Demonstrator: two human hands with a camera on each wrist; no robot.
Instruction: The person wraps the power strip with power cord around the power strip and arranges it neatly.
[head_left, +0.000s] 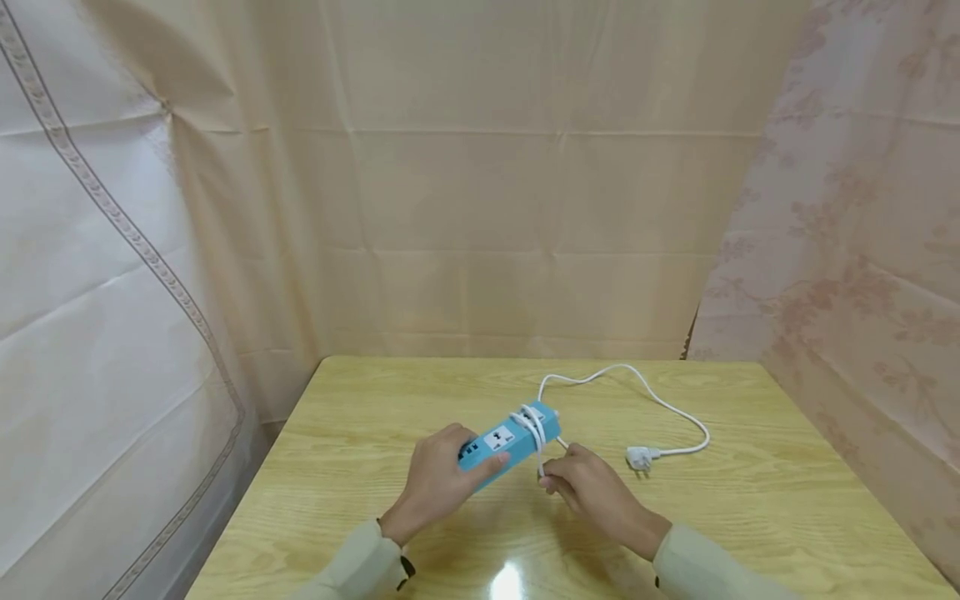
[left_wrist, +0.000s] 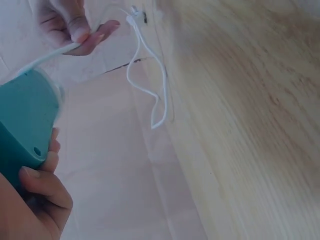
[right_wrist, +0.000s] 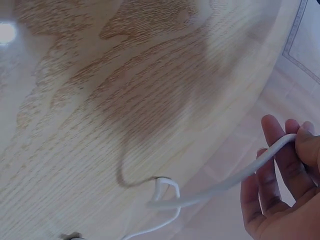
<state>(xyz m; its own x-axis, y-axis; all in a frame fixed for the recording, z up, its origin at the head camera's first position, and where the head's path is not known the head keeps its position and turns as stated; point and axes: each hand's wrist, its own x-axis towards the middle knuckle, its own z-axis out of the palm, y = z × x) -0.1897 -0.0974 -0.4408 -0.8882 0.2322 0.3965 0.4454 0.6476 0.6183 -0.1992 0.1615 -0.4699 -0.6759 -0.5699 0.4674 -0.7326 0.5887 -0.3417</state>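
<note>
My left hand (head_left: 437,473) grips a blue power strip (head_left: 519,447) by its near end, thumb across the side. The strip is tilted, its far end up and to the right, with white sockets on its top face. A white power cord (head_left: 681,412) loops round the strip near that far end. In the right wrist view my right hand (right_wrist: 287,185) pinches the cord between thumb and fingers, just beside the strip. The left wrist view shows the strip's blue underside (left_wrist: 27,112) and the cord stretched from it to the right hand.
The rest of the cord curves over the wooden table (head_left: 337,442) to a white plug (head_left: 639,457) lying right of the hands. A beige curtain (head_left: 510,208) hangs behind the table's back edge, with a flowered cloth (head_left: 862,317) on the right.
</note>
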